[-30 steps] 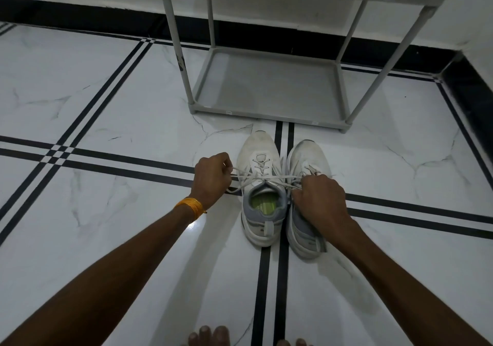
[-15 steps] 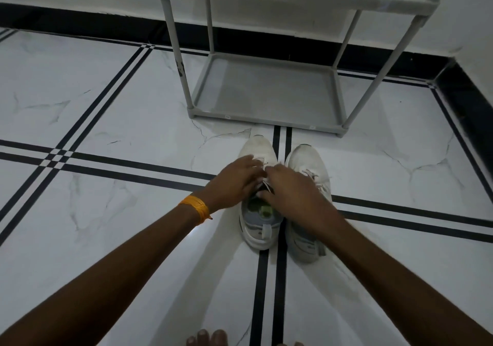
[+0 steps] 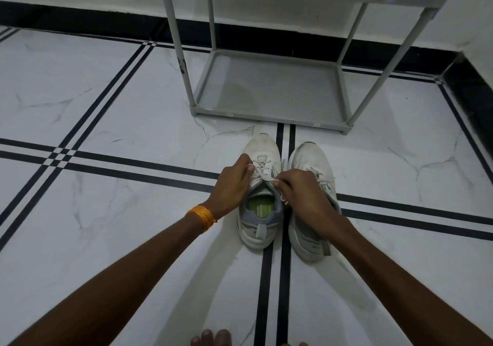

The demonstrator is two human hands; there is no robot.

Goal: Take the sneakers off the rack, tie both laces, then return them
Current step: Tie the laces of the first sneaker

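Two white sneakers stand side by side on the floor, toes toward the rack. The left sneaker (image 3: 262, 151) shows a grey collar and green insole. Both hands work its white lace (image 3: 262, 171). My left hand (image 3: 232, 185) pinches a lace end at the shoe's left side. My right hand (image 3: 301, 193) pinches the other lace part over the tongue and covers much of the right sneaker (image 3: 310, 159), whose lace is partly hidden. The grey shoe rack (image 3: 266, 89) stands just beyond the toes, its lower shelf bare.
The floor is white marble tile with black stripes (image 3: 269, 279). A black skirting (image 3: 106, 23) runs along the white wall behind the rack and down the right side. My bare toes (image 3: 213, 339) show at the bottom edge.
A second ago my hands were apart, pulling the lace ends sideways. They then came together over the left sneaker's tongue and now sit slightly parted, each pinching lace.
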